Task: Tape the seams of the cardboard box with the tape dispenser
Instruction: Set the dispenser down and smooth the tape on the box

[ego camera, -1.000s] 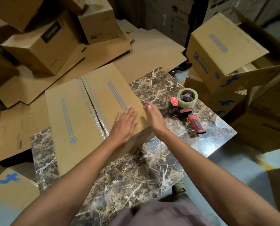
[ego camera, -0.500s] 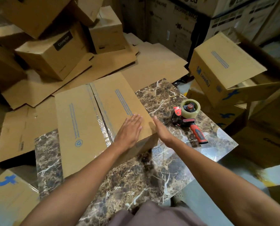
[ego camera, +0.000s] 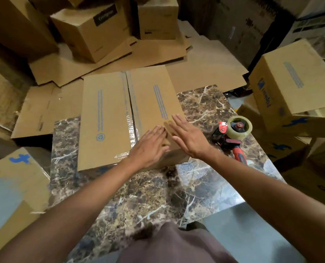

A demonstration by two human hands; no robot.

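Note:
A flat brown cardboard box (ego camera: 108, 118) lies on the marble table (ego camera: 154, 196), its two top flaps meeting at a centre seam covered with clear tape. My left hand (ego camera: 148, 147) rests flat, fingers spread, on the box's near right corner. My right hand (ego camera: 188, 137) is flat and open beside it, over the box's right edge. A red-handled tape dispenser (ego camera: 233, 133) with a clear roll lies on the table to the right of my right hand, untouched.
Stacked cardboard boxes (ego camera: 93, 29) and flattened sheets (ego camera: 205, 69) crowd the floor behind the table. A tilted box (ego camera: 294, 80) with blue print sits on others at the right. Another box (ego camera: 15, 179) stands at the left. Grey floor shows near right.
The box has turned so its seam now runs nearly straight away from me. My right hand has moved from the box's side edge up over its top corner. The view shifted.

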